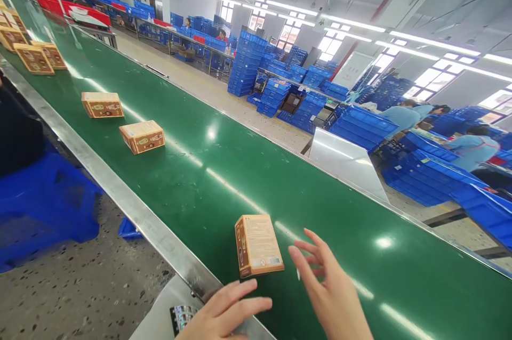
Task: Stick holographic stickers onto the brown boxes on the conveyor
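A brown and cream cardboard box [262, 244] lies on the green conveyor belt [208, 191] right in front of me, its printed face with a barcode turned up. Just below its near edge is my left hand [228, 310], fingers stretched out and apart, over the belt's metal rail. My right hand [330, 281] hovers to the right of the box with thumb and fingers spread. A gap shows between it and the box. Neither hand holds anything.
Farther up the belt lie two similar boxes [143, 136] [103, 105] and a cluster of more boxes [35, 58]. Blue stool [52, 196] and a seated person are at left. Blue crates [248, 63] and workers in light blue [472, 145] stand beyond the metal chute [346, 161].
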`<state>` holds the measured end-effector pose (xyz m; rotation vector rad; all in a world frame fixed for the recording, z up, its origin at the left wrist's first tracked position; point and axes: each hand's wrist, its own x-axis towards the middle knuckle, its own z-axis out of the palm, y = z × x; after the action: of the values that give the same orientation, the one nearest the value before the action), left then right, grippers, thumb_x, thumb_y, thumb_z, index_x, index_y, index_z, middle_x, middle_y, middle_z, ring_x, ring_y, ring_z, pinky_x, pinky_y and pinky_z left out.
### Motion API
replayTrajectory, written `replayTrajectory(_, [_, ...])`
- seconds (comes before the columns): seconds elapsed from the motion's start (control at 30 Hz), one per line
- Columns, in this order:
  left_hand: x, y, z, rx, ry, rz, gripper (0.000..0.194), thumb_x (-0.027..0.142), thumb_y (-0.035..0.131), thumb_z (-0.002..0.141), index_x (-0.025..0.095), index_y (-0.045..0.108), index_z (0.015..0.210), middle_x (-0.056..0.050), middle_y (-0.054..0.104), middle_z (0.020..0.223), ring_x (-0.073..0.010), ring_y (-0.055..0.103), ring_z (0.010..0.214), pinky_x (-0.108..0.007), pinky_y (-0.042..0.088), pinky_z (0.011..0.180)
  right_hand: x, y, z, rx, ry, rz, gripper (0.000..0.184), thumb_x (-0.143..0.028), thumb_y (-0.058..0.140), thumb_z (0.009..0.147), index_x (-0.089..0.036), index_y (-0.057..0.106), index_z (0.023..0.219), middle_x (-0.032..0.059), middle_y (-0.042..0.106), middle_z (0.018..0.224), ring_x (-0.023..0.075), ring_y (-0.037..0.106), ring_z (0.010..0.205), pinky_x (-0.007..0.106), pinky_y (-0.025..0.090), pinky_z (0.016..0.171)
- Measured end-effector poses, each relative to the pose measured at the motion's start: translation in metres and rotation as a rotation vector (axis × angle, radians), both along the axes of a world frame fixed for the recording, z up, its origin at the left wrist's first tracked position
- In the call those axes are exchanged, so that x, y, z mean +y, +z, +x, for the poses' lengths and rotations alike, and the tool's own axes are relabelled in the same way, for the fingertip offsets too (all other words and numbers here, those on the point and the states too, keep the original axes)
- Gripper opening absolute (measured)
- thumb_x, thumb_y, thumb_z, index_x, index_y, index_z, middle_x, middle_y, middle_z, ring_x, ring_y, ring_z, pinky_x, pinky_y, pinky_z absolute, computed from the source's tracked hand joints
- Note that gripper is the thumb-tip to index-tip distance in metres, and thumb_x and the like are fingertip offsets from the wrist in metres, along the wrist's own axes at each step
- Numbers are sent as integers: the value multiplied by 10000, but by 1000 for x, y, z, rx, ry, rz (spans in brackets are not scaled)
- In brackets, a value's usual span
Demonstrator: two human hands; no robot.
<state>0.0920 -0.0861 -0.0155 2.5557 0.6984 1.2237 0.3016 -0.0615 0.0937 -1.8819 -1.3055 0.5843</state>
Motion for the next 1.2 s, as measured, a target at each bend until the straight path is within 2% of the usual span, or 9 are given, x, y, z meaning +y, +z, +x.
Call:
replayTrajectory(0.07, [4, 4, 0, 70, 18, 96, 343, 221, 482, 1046, 215, 621, 732, -13, 512, 1550, -256, 331, 1516, -425, 290, 1257, -4, -4, 13, 163, -17, 27, 597, -716, 629, 845, -227, 712, 1179, 108, 747, 1180, 307, 706, 1044, 371, 577, 788])
replayTrajectory(0.17, [11, 13, 1, 102, 13, 56, 184, 210, 627, 928, 207, 624, 744, -61, 383, 1633, -295, 283, 1538, -496, 219, 1277, -2, -8, 14, 427, -16, 16, 524, -692, 732, 786, -224, 773, 1018, 107, 713, 1279, 326, 659, 1159, 406, 543, 957])
replayTrajectory(0.27, [17, 24, 4, 114, -14, -10, 139, 176, 596, 902, 196, 631, 769, -83, 424, 1608, -284, 366, 1503, -481, 169, 1293, 7, -11, -1, 623, -72, 10, 583, -707, 817, 667, -201, 793, 957, 131, 704, 1294, 352, 665, 1119, 459, 514, 991])
replayTrajectory(0.4, [17, 34, 11, 98, -27, 7, 204, 193, 540, 954, 202, 628, 770, -71, 495, 1562, -223, 403, 1481, -375, 71, 1307, 13, -10, -16, 730, -62, -29, 558, -696, 847, 641, -188, 789, 863, 135, 731, 1227, 339, 672, 1080, 398, 534, 908])
replayTrajectory(0.67, [14, 48, 25, 148, -31, 64, 300, 299, 560, 990, 209, 652, 719, -82, 629, 1426, -207, 486, 1397, -331, 20, 1287, 0, -7, 3, 663, -20, -73, 492, -642, 852, 703, -189, 793, 884, 124, 732, 1206, 333, 664, 1106, 351, 543, 867])
replayTrajectory(0.9, [13, 70, 34, 81, -15, 110, 563, 295, 323, 1107, 215, 655, 659, -48, 714, 1307, -163, 599, 1259, -279, 42, 1272, -8, -8, 9, 516, -64, -37, 508, -682, 814, 688, -192, 736, 799, 133, 746, 1123, 324, 697, 984, 365, 573, 775])
replayTrajectory(1.07, [10, 68, 41, 51, -57, 69, 528, 310, 381, 1098, 214, 640, 649, -37, 709, 1320, -153, 622, 1251, -252, 38, 1268, -17, -18, 9, 222, -151, -14, 424, -636, 686, 810, -214, 670, 844, 112, 752, 1012, 296, 718, 921, 378, 585, 779])
replayTrajectory(1.13, [10, 64, 43, 41, -93, 39, 458, 299, 443, 1076, 208, 639, 672, -34, 682, 1366, -154, 608, 1285, -242, 42, 1269, -16, -18, 11, 121, -214, -8, 443, -624, 669, 816, -206, 660, 962, 123, 744, 1048, 278, 727, 867, 371, 594, 743])
replayTrajectory(1.2, [9, 60, 44, 57, -158, -35, 345, 263, 523, 1031, 201, 649, 716, -34, 631, 1432, -175, 578, 1335, -276, 138, 1275, -15, -12, 15, 30, -300, 60, 522, -607, 669, 795, -192, 617, 1106, 143, 728, 1119, 261, 727, 798, 369, 593, 694])
